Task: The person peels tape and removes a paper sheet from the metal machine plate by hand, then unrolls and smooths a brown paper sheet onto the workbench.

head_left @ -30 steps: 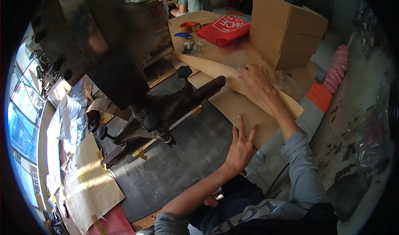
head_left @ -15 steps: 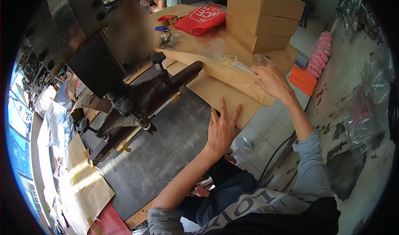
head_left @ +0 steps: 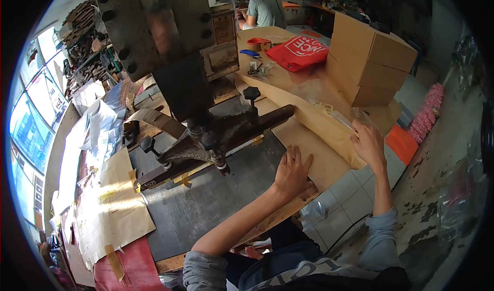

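My left hand (head_left: 292, 175) lies on a flat brown board (head_left: 320, 160), its fingers stretched out and holding nothing. My right hand (head_left: 369, 144) is wrapped round a knife (head_left: 341, 120), whose pale blade points to the upper left. Its blade lies close to a sheet of brown paper (head_left: 316, 117) that bulges up along the board; I cannot tell whether the two touch. Left of my hands, a dark metal press head (head_left: 206, 131) with black knobs stands over a grey metal plate (head_left: 221, 193).
Stacked cardboard boxes (head_left: 368, 59) and a red bag (head_left: 298, 53) sit on the far table. Scissors with orange handles (head_left: 259, 41) and a blue tool (head_left: 250, 53) lie near them. Another person (head_left: 266, 11) sits at the back. Brown sheets (head_left: 116, 198) lie at left.
The view has swung, so everything sits lower and further right. My left hand's fingers have drawn closer together on the board. My right hand still grips the knife by the paper.
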`<state>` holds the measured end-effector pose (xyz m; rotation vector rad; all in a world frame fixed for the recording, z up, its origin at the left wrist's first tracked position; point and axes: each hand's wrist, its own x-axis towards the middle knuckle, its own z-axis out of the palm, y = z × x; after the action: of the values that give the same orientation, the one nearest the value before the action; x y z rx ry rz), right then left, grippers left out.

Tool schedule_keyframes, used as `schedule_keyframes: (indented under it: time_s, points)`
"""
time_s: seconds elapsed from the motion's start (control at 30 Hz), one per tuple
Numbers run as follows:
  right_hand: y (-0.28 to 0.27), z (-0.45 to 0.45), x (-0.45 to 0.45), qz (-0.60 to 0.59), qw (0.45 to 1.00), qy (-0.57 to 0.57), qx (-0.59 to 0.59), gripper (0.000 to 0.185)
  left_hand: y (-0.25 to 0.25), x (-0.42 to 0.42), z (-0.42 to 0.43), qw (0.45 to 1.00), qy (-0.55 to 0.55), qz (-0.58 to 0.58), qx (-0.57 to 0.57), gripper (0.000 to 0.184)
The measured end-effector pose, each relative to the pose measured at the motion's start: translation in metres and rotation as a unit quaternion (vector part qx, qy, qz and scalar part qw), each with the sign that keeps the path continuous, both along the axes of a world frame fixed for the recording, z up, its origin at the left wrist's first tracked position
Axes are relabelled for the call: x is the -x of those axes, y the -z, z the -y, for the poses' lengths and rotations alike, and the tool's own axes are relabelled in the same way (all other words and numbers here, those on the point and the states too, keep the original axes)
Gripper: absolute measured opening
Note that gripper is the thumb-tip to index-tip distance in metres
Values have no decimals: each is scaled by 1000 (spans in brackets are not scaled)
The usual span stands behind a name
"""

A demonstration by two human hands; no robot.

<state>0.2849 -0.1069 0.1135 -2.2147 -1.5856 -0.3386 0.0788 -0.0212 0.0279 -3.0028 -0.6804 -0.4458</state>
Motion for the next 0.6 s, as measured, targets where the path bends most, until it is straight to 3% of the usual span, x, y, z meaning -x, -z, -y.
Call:
schedule_keyframes:
  time_s: [0.23, 0.33, 0.4, 0.43, 0.47, 0.53, 0.57, 0.6]
  points:
    - [-15, -8, 9, 21, 990, 40, 136, 21, 32, -3, -11, 995, 30, 92, 4, 83]
    - [-35, -35, 31, 119, 985, 10, 123, 23, 33, -5, -11, 995, 23, 100, 12, 82]
    - [-47, -65, 50, 258, 958, -121, -38, 22, 30, -5, -10, 995, 20, 100, 10, 81]
    - [-58, -93, 57, 235, 948, -215, 16, 24, 30, -4, -9, 994, 19, 103, 12, 81]
    - [-50, -130, 56, 149, 924, -351, -11, 28, 31, -3, -9, 994, 17, 105, 12, 80]
    - [-19, -214, 50, 62, 877, -470, 79, 13, 30, -3, -8, 995, 11, 103, 13, 79]
    - [-6, -243, 54, 144, 852, -479, 157, 11, 28, -3, -7, 995, 6, 97, 11, 79]
    - [20, -271, 57, 174, 873, -434, 139, 11, 27, -3, -7, 996, 1, 92, 9, 78]
